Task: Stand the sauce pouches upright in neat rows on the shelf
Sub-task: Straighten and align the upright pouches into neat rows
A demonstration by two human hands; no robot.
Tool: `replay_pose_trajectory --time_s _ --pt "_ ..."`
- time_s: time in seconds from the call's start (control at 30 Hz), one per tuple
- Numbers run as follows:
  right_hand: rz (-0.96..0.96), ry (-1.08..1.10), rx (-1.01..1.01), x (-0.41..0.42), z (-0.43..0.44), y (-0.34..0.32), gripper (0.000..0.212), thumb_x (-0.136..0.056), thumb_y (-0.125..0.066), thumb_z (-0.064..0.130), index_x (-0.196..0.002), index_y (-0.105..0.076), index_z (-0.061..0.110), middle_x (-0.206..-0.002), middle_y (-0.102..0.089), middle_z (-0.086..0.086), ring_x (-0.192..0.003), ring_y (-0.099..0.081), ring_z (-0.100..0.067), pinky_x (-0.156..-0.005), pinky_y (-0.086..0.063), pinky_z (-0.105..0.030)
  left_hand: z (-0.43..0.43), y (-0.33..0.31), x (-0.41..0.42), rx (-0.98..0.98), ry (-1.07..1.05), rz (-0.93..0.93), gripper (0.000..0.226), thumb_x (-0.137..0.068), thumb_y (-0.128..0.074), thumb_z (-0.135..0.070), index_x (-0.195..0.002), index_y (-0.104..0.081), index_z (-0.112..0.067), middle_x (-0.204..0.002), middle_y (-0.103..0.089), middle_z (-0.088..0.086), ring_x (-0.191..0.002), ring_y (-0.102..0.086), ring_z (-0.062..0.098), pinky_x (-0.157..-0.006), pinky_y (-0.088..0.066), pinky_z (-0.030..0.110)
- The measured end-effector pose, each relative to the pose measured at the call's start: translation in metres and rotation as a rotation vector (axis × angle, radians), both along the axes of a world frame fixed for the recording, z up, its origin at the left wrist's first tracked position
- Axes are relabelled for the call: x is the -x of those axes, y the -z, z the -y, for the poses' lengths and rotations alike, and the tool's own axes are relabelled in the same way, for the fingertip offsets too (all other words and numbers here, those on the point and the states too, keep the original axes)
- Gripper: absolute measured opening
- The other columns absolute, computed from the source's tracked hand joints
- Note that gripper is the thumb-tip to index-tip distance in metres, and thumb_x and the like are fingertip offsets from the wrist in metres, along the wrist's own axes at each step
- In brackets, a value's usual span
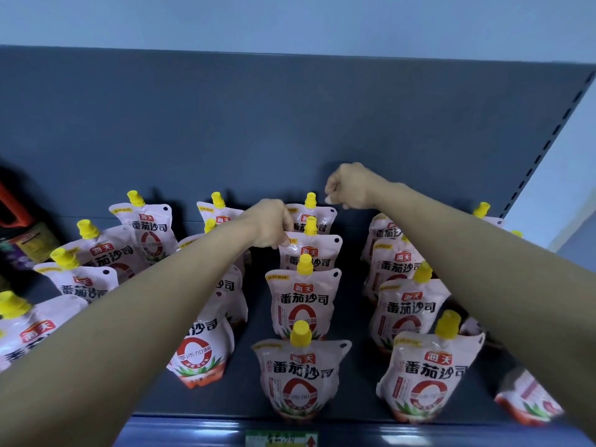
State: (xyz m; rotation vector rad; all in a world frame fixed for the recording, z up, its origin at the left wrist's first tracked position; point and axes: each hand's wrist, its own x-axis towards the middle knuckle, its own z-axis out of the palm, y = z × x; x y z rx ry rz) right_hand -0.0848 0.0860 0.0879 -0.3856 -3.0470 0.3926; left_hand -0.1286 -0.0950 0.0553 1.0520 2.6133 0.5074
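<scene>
In the head view, white tomato-sauce pouches with yellow spout caps are seen standing in rows running front to back on a dark grey shelf [351, 321]. The left hand [269, 225] is closed on the upper left corner of the second pouch from the back [311, 253] in the middle row. The right hand [350, 187] is held curled into a loose fist above and just right of the rearmost pouch [311, 216] of that row, with nothing visibly gripped. A dark bottle [19, 240] is seen at the far left.
</scene>
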Motion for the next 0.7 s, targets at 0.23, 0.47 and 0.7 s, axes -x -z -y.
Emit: replay_pose_trajectory --time_s 0.23,0.47,0.7 --pt "-0.054 -0.012 0.027 -0.023 -0.007 -0.022 0.009 -0.089 -0.060 0.015 -0.089 -0.070 0.015 -0.083 -0.063 0.002 -0.067 -0.067 -0.021 -0.078 -0.051 -0.027 0.005 -0.011 -0.008 -0.046 0.029 -0.033 0.021 -0.078 -0.069 -0.005 -0.099 -0.071 -0.008 -0.090 -0.063 0.003 -0.088 -0.060 0.020 -0.083 -0.048 0.027" --pt "-0.059 -0.052 0.036 -0.039 0.022 -0.030 0.014 -0.089 -0.061 0.016 -0.097 -0.072 0.011 -0.071 -0.064 0.006 -0.070 -0.068 -0.018 -0.076 -0.046 -0.023 0.029 -0.040 -0.021 -0.129 0.061 -0.026 0.018 -0.079 -0.067 -0.002 -0.095 -0.071 -0.009 -0.082 -0.064 0.001 -0.083 -0.059 0.017 -0.079 -0.046 0.024" --pt "-0.019 -0.147 0.045 -0.042 0.069 -0.033 0.015 -0.086 -0.063 0.014 -0.096 -0.074 0.013 -0.071 -0.067 0.006 -0.064 -0.061 -0.008 -0.069 -0.048 -0.023 0.083 -0.060 -0.026 -0.124 0.073 -0.047 0.016 -0.078 -0.070 -0.009 -0.093 -0.070 -0.016 -0.084 -0.069 -0.002 -0.066 -0.059 0.010 -0.059 -0.044 0.020"
